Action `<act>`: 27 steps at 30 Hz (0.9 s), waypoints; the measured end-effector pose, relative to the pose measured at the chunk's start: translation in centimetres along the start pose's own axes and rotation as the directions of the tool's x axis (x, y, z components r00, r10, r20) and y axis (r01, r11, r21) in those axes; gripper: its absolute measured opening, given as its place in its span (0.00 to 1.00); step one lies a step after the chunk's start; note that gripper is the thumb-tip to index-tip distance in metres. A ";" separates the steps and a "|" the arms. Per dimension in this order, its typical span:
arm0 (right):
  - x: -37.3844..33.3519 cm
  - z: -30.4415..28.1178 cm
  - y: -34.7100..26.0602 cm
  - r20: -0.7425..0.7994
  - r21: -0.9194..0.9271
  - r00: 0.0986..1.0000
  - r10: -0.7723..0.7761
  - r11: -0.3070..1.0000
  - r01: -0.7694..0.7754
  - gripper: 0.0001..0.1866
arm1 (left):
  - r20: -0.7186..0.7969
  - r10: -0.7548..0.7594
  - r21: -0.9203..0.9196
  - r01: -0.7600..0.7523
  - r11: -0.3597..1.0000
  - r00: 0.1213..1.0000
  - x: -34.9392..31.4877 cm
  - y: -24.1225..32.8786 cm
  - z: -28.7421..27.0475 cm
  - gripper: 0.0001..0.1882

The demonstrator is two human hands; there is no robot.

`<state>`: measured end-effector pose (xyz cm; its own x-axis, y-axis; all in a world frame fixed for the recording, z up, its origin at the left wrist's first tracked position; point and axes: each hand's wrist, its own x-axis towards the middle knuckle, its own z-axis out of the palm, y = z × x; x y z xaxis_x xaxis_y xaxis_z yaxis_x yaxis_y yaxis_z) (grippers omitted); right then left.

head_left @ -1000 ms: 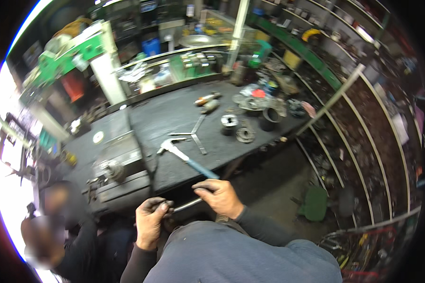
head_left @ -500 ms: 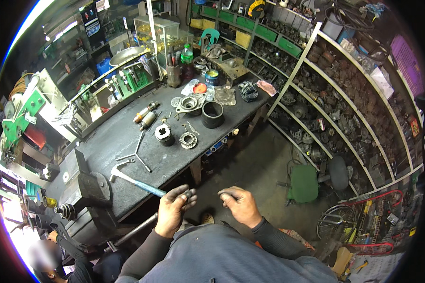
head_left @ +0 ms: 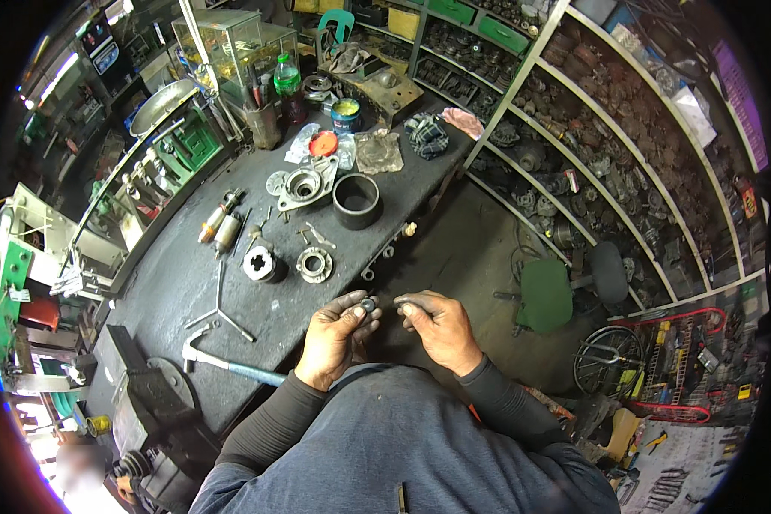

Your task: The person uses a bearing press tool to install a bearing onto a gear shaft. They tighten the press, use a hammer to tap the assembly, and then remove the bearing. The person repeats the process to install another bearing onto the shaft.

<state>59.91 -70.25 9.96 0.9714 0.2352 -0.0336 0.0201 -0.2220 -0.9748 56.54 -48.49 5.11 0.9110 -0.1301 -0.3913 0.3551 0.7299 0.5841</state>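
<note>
My left hand (head_left: 332,336), just off the bench's front edge, pinches a small dark round part (head_left: 367,304) between thumb and fingers. It looks like a ring or bearing. To its right my right hand (head_left: 441,331) is closed with thumb against forefinger; whatever it may hold is too small to make out. A gap separates the two hands. On the bench near my left hand lie a flanged metal ring (head_left: 314,265) and a cylindrical part with a cross-shaped opening (head_left: 259,264). A claw hammer with a blue handle (head_left: 247,371) rests at the bench edge beside my left forearm.
A bench vise (head_left: 150,385) stands at the left. On the dark workbench (head_left: 164,295) lie a three-armed wrench (head_left: 219,310), a wide black cylinder (head_left: 356,202) and a housing (head_left: 304,184). Shelves of parts (head_left: 591,171) and a green chair (head_left: 545,295) are at the right.
The view has shifted, so the bench items sit further left. Both hands are a little higher in the picture, and the round part in my left hand shows more plainly.
</note>
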 end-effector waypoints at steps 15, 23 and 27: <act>16.2 2.6 3.2 0.512 0.033 0.852 0.113 0.988 -0.151 0.17 | -0.036 0.552 0.747 -0.344 0.569 0.833 8.1 4.5 -0.5 0.16; 25.3 -1.4 3.4 0.813 0.175 0.549 0.195 0.817 -0.550 0.13 | 0.139 0.700 0.907 -0.374 0.194 0.700 12.4 5.9 3.1 0.13; 31.4 -6.2 3.1 0.703 0.118 0.693 0.159 0.935 -0.334 0.12 | -0.048 0.716 0.904 -0.274 0.328 0.697 13.7 5.4 6.2 0.17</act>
<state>91.93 -69.42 7.29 0.5104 0.7929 -0.3329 -0.3332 -0.1745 -0.9266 72.22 -50.56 7.32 0.8786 0.4644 0.1111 0.0563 -0.3320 0.9416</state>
